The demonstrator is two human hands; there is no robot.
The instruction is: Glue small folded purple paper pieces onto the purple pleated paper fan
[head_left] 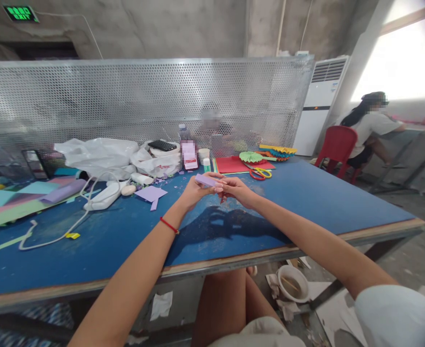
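Note:
Above the blue table, both hands meet on a small folded piece of purple paper (205, 180). My left hand (195, 192) is closed on its left part, with the thumb side toward me. My right hand (236, 189) pinches at the paper's right end, fingertips touching those of the left. Left of the hands lie a square of purple paper (151, 193) and a narrow purple strip (154, 204). Beyond the hands stands a glue stick (206, 165) with a white cap. Red and yellow scissors (261, 173) lie to the right, beside a green pleated paper fan (251, 157).
Red paper sheets (228, 165) and more pleated fans (279, 152) lie at the back right. A white power strip (107, 196) with a looping cable, coloured sheets (31, 195) and plastic bags (98, 154) crowd the left. A perforated metal screen (132, 101) bounds the back. Another person sits far right.

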